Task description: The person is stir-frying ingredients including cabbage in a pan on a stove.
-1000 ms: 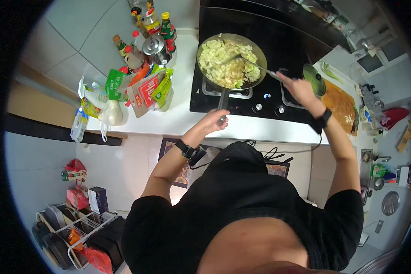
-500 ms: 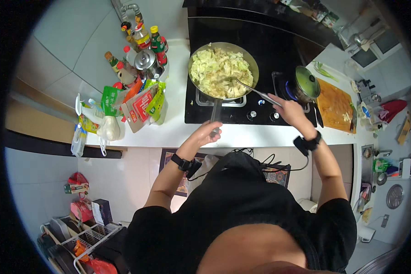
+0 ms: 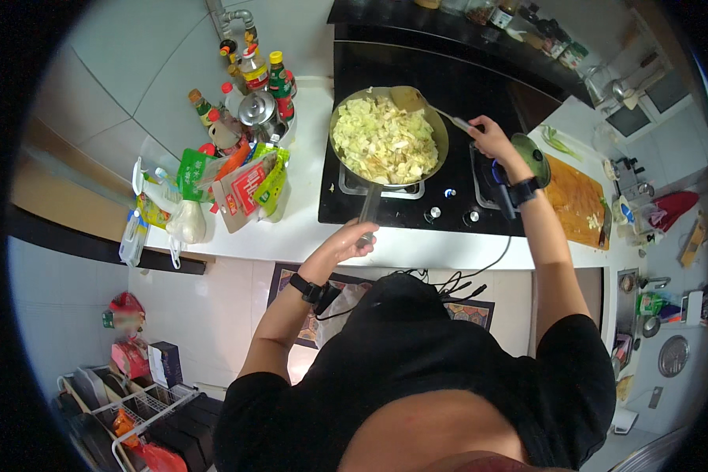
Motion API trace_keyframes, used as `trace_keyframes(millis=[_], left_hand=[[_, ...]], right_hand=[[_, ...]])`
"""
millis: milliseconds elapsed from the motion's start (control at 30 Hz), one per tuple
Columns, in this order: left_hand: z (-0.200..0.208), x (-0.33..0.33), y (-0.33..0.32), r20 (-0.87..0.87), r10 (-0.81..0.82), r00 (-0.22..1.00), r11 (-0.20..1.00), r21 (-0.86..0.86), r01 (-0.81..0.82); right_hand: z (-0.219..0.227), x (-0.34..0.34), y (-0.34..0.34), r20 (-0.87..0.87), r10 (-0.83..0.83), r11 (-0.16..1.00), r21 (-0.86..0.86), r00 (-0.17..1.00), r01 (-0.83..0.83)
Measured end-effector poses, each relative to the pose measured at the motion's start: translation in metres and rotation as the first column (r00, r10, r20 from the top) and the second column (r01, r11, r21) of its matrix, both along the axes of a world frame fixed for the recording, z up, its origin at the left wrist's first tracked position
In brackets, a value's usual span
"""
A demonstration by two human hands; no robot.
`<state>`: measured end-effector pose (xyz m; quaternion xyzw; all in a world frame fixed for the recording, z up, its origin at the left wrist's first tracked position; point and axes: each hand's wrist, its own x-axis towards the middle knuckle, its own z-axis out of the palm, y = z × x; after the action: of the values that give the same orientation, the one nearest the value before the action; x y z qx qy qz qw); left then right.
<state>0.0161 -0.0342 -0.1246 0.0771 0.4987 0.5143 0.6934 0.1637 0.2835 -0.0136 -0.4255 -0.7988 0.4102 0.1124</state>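
A frying pan (image 3: 445, 149) full of chopped pale-green cabbage (image 3: 381, 141) sits over the left burner of the black glass stove. My left hand (image 3: 352, 239) is closed around the pan's handle (image 3: 370, 206), close to the counter's front edge. In my right hand (image 3: 492, 141) is the handle of a spatula (image 3: 407, 98). Its broad, brownish blade lies at the pan's far right rim, beside the cabbage. Under my right forearm and wrist strap, part of the right burner and its lidded pot is hidden.
A pot with a green-tinted glass lid (image 3: 533, 157) stands on the right burner. Beyond it lies a wooden cutting board (image 3: 578, 204) with a knife and chopped bits. Sauce bottles (image 3: 280, 82), a metal pot (image 3: 258, 110) and seasoning packets (image 3: 244, 189) crowd the left counter.
My right hand has moved away from me, taking the spatula from the middle of the cabbage to the pan's far rim. My left hand keeps its hold on the pan handle.
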Motion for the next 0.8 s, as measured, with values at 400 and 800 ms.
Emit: trace_keyframes(millis=[400,800], left_hand=[[-0.001,-0.004,-0.003,0.003,-0.008,1.0,1.0,0.008,0.008],[-0.001,-0.002,-0.004,-0.008,-0.022,1.0,1.0,0.011,0.022]], right_hand=[[-0.001,0.021,-0.11,0.456,0.336,0.48,0.67,0.824,-0.566],[0.028,0.095,-0.165,0.516,0.189,0.658,0.565,0.836,-0.497]])
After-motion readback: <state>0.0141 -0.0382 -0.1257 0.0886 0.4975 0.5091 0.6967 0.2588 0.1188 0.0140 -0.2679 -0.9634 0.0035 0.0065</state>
